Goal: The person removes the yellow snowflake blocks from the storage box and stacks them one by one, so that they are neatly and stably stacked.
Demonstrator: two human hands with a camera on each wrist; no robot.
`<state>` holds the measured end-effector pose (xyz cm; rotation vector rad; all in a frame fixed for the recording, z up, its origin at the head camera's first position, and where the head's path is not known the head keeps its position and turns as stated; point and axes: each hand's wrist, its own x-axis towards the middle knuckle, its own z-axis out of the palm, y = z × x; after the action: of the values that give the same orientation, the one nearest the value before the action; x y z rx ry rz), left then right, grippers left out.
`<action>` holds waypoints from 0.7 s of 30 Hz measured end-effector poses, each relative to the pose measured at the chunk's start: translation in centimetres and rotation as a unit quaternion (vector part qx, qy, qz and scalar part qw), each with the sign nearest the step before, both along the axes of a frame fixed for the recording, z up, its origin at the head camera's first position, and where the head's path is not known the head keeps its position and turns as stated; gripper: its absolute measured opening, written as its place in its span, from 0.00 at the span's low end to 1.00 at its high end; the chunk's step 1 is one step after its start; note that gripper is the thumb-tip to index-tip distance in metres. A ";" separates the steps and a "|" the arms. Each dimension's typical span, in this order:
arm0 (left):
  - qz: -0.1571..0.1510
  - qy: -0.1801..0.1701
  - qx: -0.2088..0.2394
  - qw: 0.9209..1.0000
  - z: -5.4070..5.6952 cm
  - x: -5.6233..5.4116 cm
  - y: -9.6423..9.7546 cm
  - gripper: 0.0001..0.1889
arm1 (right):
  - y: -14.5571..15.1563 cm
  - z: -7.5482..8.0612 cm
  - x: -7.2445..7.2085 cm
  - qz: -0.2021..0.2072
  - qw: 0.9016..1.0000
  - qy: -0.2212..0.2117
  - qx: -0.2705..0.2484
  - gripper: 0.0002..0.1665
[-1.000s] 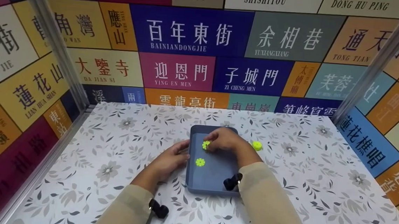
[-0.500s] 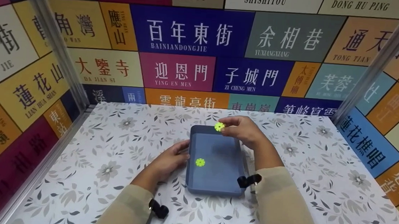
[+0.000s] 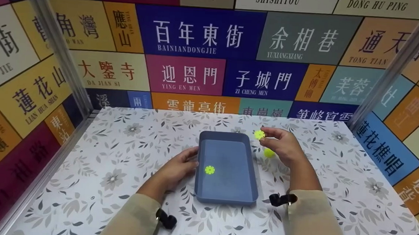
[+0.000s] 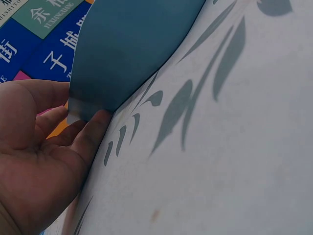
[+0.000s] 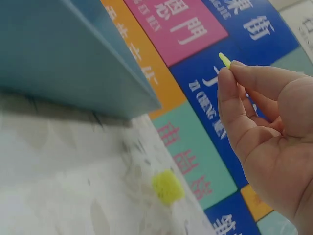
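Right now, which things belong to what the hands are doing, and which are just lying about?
In use:
- small yellow-green plastic gear, pinched by the right hand
- blue rectangular plastic tray, touched by the left hand
- yellow-green gear in the tray
- yellow-green gear on the table

Lying about:
- floral tablecloth

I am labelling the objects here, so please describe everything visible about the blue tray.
The blue tray is a shallow rectangular bin with rounded corners and low upright walls; it looks like matte plastic. It sits flat on the floral tablecloth, long side pointing away from the person. One yellow gear lies inside, near its left wall. The left hand touches that wall from outside.
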<state>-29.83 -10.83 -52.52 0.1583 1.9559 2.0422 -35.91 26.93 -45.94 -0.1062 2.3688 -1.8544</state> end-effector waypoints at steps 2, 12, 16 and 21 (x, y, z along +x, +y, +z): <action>0.002 0.000 0.000 1.000 0.0 0.0 0.0 0.36 | 0.5 -0.5 -0.2 -0.007 1.000 -0.007 -0.005 0.34; 0.002 -0.004 -0.009 1.000 0.2 0.1 -0.1 0.36 | 2.9 -3.0 -1.1 -0.042 0.996 -0.048 -0.060 0.35; 0.001 -0.002 -0.018 1.000 0.1 0.0 -0.2 0.36 | 3.7 -3.5 -1.1 -0.056 0.995 -0.060 -0.054 0.35; 0.003 -0.003 -0.026 1.000 0.1 0.0 -0.2 0.37 | 4.5 -4.0 -1.0 -0.050 0.996 -0.065 -0.023 0.34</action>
<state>-29.82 -11.02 -52.41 0.1356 2.0062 1.9908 -36.87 31.39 -49.97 0.1279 2.2834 -1.8973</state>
